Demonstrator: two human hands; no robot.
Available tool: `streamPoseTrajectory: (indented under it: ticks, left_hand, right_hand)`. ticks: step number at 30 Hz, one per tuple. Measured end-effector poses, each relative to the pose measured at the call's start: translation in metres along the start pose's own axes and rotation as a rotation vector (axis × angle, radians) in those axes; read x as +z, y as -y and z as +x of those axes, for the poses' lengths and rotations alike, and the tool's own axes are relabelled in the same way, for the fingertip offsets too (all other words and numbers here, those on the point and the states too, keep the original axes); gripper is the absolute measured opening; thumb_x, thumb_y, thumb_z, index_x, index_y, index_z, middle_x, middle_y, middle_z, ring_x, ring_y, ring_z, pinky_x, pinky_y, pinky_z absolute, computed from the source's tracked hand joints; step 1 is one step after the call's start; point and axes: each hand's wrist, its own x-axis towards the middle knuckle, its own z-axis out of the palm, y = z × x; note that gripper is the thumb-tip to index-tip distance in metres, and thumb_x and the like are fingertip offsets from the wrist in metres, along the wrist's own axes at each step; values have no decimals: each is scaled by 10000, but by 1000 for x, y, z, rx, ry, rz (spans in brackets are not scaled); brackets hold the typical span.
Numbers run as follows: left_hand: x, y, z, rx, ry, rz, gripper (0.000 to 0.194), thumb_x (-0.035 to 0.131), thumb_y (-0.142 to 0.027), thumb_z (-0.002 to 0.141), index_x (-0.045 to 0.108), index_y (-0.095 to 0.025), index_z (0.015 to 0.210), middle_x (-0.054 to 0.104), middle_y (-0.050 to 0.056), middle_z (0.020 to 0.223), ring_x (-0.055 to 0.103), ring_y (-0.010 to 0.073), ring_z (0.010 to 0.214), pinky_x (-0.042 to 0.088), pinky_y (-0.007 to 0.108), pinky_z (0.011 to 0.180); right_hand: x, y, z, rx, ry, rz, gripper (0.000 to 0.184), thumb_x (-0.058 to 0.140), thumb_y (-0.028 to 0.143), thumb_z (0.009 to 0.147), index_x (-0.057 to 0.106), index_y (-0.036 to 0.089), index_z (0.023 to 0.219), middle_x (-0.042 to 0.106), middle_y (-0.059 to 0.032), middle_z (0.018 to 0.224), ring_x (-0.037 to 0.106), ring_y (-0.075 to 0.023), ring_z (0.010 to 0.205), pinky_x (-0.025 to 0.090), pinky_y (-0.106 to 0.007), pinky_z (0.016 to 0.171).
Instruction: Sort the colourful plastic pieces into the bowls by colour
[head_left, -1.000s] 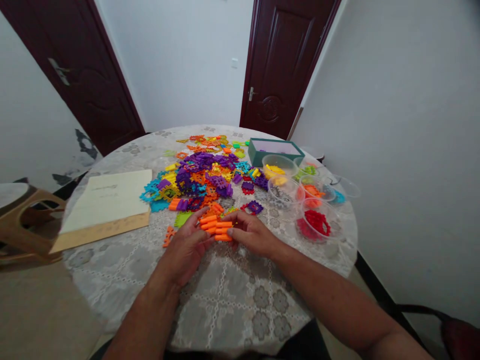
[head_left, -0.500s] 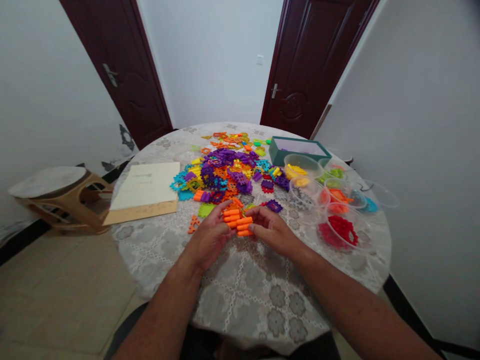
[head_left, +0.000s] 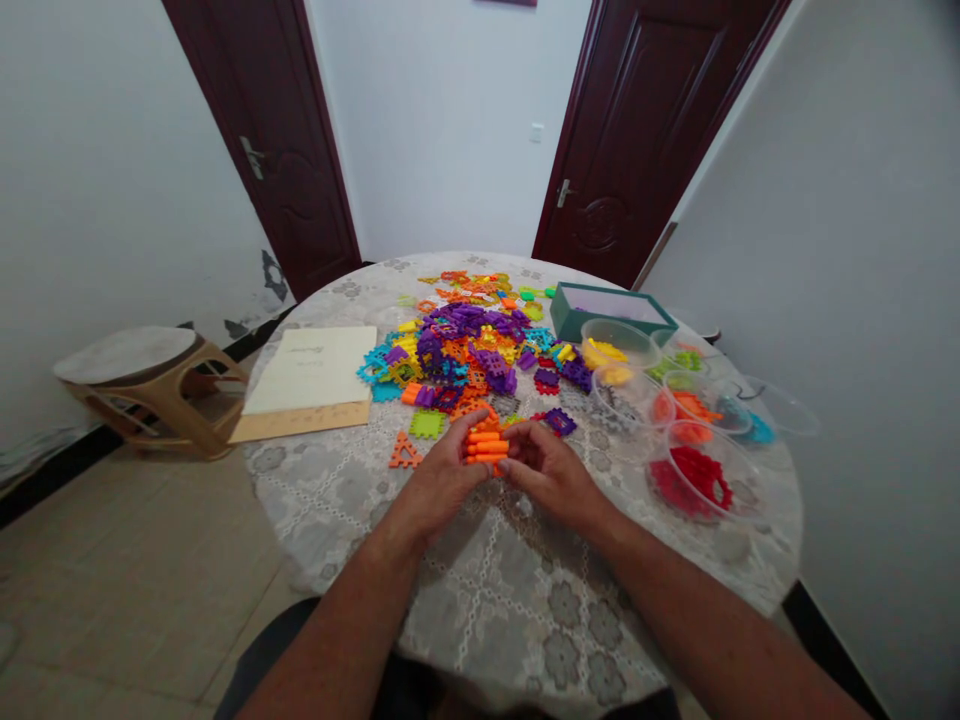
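Note:
Between my hands are orange plastic building pieces [head_left: 487, 447] with rounded, finger-like ridges, pressed side by side. My left hand [head_left: 448, 468] grips their left side, thumb in front. My right hand [head_left: 551, 470] closes on their right side with thumb and fingers. How the pieces join is partly hidden by the fingers. Just beyond the hands lies a heap of mixed plastic building pieces [head_left: 465, 345] in purple, blue, yellow and orange. An orange triangular piece [head_left: 405, 451] and a lime green square piece [head_left: 427, 424] lie left of my left hand.
Clear plastic tubs [head_left: 739, 495] with red, orange, blue and yellow pieces stand on the right. A green box [head_left: 574, 322] sits behind them. Paper on a board [head_left: 319, 370] lies on the left of the round table [head_left: 495, 600]. A stool [head_left: 127, 345] stands at left.
The two offset groups of orange pieces have come together into one closer block. My hands have drawn nearer each other. The whole view has shifted slightly.

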Motion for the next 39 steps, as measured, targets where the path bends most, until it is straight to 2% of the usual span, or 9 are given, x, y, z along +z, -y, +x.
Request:
streamPoseTrajectory:
  ticks: [4,7,11,13,22,25,28,33,39]
  left_hand:
    - [2,-2,-2,-1,35,-35,917,759,-183,771,382,-251,1605,650,141,1418,645,289,1261,502,431,1075]
    - [4,-1,-4,58,36,-76,963,783,-162,733,395,-276,1607,666,132,1402,635,312,1283,495,439,1092]
    - [6,1,-6,82,25,-109,974,765,-96,699,427,-276,1595,686,133,1372,645,330,1269,481,464,1108]
    - [5,-1,-7,85,32,-81,966,761,-90,703,432,-274,1592,687,127,1372,644,325,1270,466,472,1123]
    - [1,-14,-11,119,85,192,767,817,-196,762,580,-293,1485,635,101,1464,556,322,1398,339,455,1241]
    - [-1,-15,-8,94,126,209,801,853,-213,747,572,-296,1492,631,119,1460,586,339,1365,449,449,1170]
    - [-1,-17,-3,13,151,94,901,860,-273,773,445,-327,1570,621,141,1452,681,325,1237,581,430,1001]
    - [-6,-20,5,9,-35,28,921,892,-419,725,464,-258,1524,688,169,1334,743,330,1103,634,462,897]
    - [-15,-27,10,58,-242,-5,777,880,-467,716,568,-190,1372,760,128,1151,758,268,983,654,375,783]
  right_hand:
    - [-4,2,1,-9,-92,-122,486,737,301,876,565,271,1329,614,-33,1137,596,-135,778,490,-280,663]
    - [-7,5,0,-34,-23,-147,560,747,297,868,557,286,1394,609,-45,1187,594,-134,774,482,-279,654]
    - [-6,6,-1,-14,22,-149,483,744,264,867,579,272,1321,610,17,880,568,-146,721,446,-265,627]
    - [-6,6,-2,-6,26,-146,463,752,249,859,574,269,1286,606,31,826,559,-143,698,439,-259,625]
    - [-10,15,1,-27,228,-36,398,750,255,850,617,247,1225,693,-17,1019,662,-170,869,527,-279,745]
    - [-12,21,1,-60,171,-94,348,741,241,848,621,238,1175,698,-5,983,664,-164,841,522,-271,730]
    - [-19,39,-2,-102,56,-88,355,744,243,852,589,244,1172,702,-3,991,668,-160,826,532,-277,732]
    - [-57,75,-19,-190,-176,-52,394,723,290,905,539,273,1253,704,-48,1134,699,-199,984,569,-355,870]
    - [-154,84,-47,-184,-546,-340,449,730,408,893,536,255,1268,700,-84,1218,702,-226,1028,576,-401,912]
